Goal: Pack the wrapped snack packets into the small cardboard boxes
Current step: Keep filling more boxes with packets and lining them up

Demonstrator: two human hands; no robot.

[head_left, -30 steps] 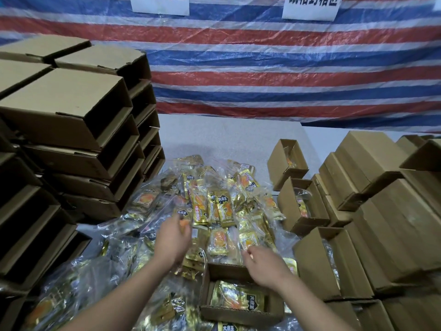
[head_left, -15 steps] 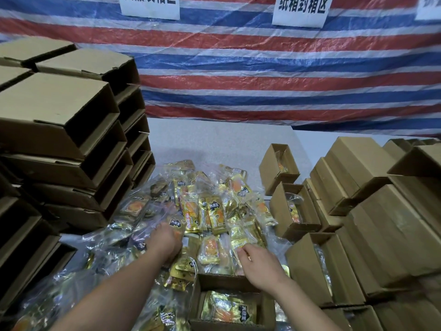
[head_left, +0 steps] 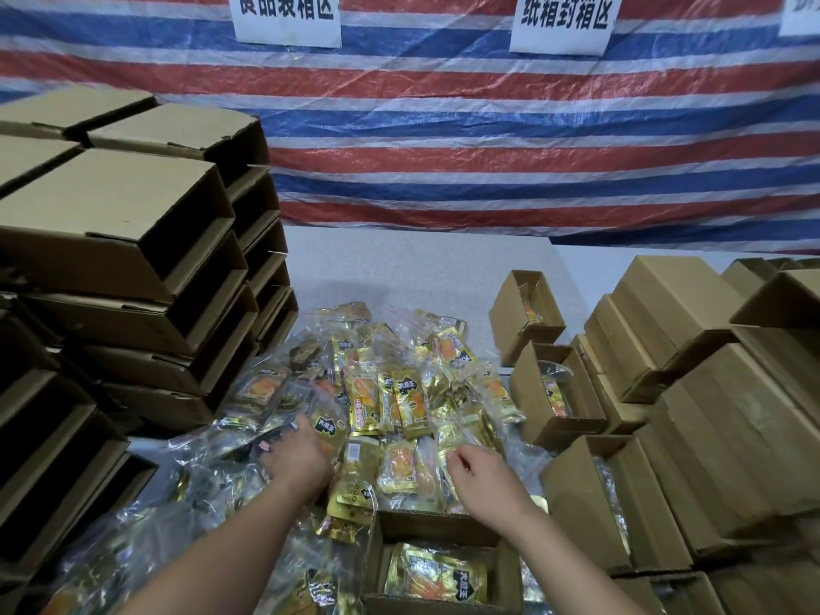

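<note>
Dozens of gold packets [head_left: 390, 392] lie heaped mid-table, most in clear wrap. One packet [head_left: 437, 574] lies flat inside the open box [head_left: 443, 523] nearest the person. Just beyond that box, the left hand [head_left: 299, 457] grips a packet with a black label [head_left: 330, 430] at the pile's near edge, fingers curled round it. The right hand [head_left: 481, 474] reaches into the pile with fingers bent; whether it holds anything I cannot tell. Partly filled boxes [head_left: 554, 397] stand to the right, empty stacked boxes [head_left: 115, 241] to the left, a striped tarp [head_left: 488, 139] behind.
</note>
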